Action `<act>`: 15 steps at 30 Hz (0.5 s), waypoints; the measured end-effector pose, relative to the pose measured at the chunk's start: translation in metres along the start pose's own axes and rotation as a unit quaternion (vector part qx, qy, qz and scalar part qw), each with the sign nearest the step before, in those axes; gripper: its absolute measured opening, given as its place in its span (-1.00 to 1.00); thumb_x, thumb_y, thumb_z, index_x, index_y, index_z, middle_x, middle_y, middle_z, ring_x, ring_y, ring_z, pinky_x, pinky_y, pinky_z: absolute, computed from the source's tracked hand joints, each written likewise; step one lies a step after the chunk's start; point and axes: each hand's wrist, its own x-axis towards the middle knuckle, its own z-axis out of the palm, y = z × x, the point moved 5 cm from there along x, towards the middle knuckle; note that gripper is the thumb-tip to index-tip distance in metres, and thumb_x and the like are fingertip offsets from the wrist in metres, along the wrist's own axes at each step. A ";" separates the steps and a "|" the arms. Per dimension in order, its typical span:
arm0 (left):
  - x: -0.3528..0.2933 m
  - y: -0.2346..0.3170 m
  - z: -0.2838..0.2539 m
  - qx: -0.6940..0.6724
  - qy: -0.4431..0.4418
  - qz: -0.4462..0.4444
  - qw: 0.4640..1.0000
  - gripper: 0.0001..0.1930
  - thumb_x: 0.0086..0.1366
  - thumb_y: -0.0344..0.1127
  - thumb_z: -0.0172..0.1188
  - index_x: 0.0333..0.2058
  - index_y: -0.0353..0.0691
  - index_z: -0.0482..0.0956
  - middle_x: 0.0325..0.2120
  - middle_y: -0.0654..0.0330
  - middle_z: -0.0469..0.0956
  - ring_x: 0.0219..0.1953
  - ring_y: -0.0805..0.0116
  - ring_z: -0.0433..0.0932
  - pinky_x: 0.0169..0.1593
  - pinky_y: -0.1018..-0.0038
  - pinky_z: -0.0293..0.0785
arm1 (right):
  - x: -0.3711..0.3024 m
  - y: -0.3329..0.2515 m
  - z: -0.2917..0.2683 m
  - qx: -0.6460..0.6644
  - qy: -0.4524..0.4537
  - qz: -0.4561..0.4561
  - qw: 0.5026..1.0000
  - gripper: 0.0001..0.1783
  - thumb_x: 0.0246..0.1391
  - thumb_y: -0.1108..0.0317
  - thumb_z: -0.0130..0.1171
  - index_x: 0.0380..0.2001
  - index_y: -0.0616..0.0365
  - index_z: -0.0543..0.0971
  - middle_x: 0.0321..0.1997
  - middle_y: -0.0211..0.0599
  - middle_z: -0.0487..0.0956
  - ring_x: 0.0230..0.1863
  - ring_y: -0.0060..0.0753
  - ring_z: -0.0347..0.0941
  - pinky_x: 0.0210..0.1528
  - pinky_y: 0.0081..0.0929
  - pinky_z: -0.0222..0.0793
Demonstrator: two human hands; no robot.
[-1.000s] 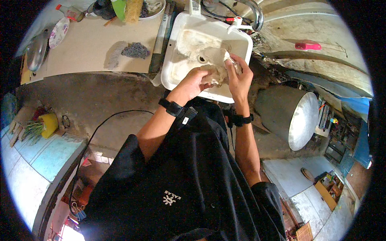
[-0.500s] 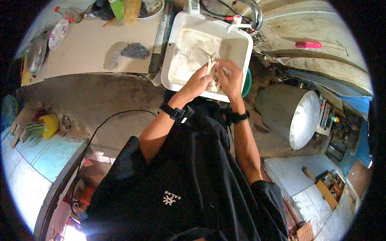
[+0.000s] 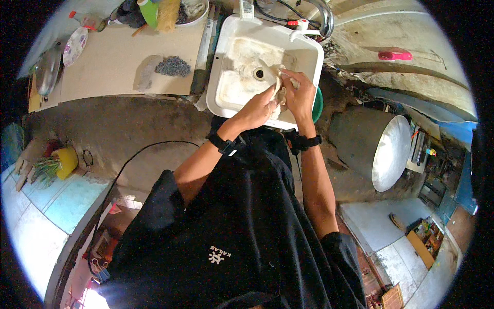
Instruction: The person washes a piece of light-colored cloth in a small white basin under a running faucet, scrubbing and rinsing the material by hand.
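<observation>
Over the near right part of a stained white sink (image 3: 213, 82), both my hands hold a pale, crumpled cloth (image 3: 281, 98). My left hand (image 3: 257, 109) is closed round its left side, the fingers partly hidden. On the other side, my right hand (image 3: 300, 98) bends its fingers and thumb onto the upper part of the cloth. Most of the cloth is covered by my hands. Left of my fingertips, the round dark drain (image 3: 259, 73) shows in the basin. A white tap with a red mark (image 3: 303, 31) stands at the sink's far right corner.
A grey scouring pad (image 3: 173, 66) lies on the tan counter (image 3: 113, 64) at the left. Behind it stand a brush (image 3: 167, 15), a green container (image 3: 148, 13) and a white bowl (image 3: 200, 18). A green bucket (image 3: 317, 104) sits beside the sink; a large metal pot (image 3: 360, 144) is farther right.
My hands have shifted slightly, and the cloth's raised end has dropped lower between them. The drain has come into sight beside my fingers. Both hands still grip the cloth.
</observation>
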 end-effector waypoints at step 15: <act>0.001 -0.035 -0.016 -0.541 0.052 -0.184 0.819 -0.77 0.22 -0.42 0.09 -0.16 -0.29 0.61 -0.24 0.16 0.67 -0.20 0.25 0.69 -0.01 0.30 0.67 | -0.045 -0.013 -0.005 0.257 0.064 0.182 0.947 -0.66 0.33 0.35 0.23 0.06 0.33 0.68 -0.05 -0.22 0.70 -0.06 -0.46 0.56 0.05 -0.46 0.48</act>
